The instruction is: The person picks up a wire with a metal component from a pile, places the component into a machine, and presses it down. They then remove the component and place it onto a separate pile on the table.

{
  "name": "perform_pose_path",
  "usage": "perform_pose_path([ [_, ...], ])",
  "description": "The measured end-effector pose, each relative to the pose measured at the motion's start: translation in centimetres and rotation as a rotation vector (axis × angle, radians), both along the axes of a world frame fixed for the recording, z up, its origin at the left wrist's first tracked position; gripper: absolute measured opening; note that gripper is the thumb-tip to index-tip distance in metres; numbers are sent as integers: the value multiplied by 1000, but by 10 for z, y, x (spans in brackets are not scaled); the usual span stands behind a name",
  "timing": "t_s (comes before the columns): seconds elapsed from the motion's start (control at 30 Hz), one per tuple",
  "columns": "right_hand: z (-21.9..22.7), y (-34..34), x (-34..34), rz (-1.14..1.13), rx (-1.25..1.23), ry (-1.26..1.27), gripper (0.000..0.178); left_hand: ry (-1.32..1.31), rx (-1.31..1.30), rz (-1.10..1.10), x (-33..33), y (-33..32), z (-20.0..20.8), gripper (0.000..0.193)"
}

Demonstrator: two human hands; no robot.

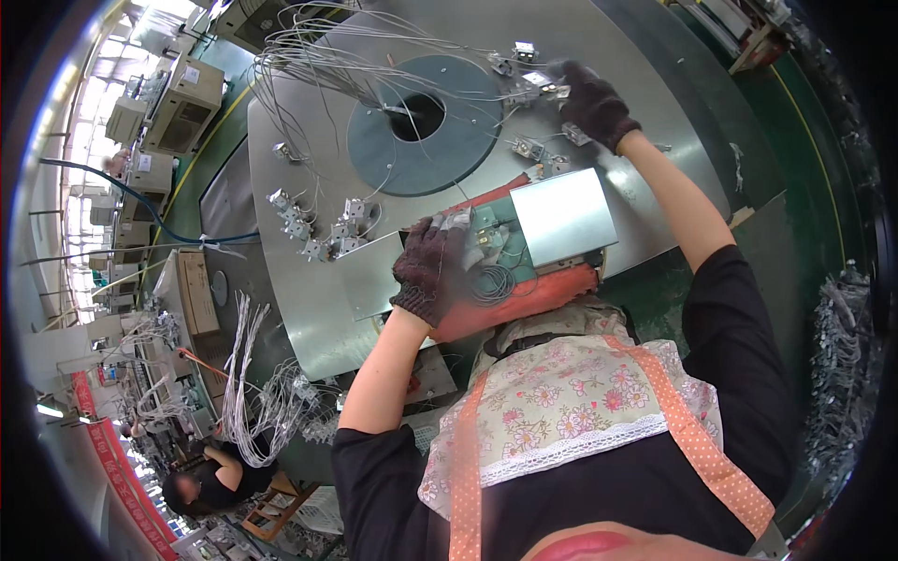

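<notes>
My left hand, in a dark knitted glove, bends its fingers round a small metal part at the edge of a green work surface. Beside it lie a coil of thin grey wire and some clear plastic. To their right stands a shiny silver metal box. My right hand, gloved alike, reaches to the far right of the metal table, its fingers closed about a small wired metal piece. More such metal pieces lie just nearer. The glove partly covers each held part.
The metal table carries a grey disc with a dark central hole. Long thin wires trail across it; several metal blocks lie at left. Red padding edges the near side. A co-worker sits at lower left.
</notes>
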State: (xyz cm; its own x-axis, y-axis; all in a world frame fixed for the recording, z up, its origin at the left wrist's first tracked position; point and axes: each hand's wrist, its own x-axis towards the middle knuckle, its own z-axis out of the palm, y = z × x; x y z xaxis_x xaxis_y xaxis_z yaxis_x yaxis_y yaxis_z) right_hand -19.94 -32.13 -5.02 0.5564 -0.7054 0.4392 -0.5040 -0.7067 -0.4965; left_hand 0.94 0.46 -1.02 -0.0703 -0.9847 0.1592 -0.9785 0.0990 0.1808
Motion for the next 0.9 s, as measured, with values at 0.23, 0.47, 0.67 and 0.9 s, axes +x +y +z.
perform_pose_path([
  [0.23,66,-15,-30,369,346,-7,38,29,-23,-20,-2,-3,3,55],
  [0.47,60,-8,-38,496,700,-285,51,10,-41,-9,-1,-2,0,51],
  [0.67,52,-2,-25,-243,-394,7,37,-10,-58,9,3,-2,-3,50],
  [0.9,25,18,29,-2,396,530,53,-23,-48,19,-5,-1,7,51],
])
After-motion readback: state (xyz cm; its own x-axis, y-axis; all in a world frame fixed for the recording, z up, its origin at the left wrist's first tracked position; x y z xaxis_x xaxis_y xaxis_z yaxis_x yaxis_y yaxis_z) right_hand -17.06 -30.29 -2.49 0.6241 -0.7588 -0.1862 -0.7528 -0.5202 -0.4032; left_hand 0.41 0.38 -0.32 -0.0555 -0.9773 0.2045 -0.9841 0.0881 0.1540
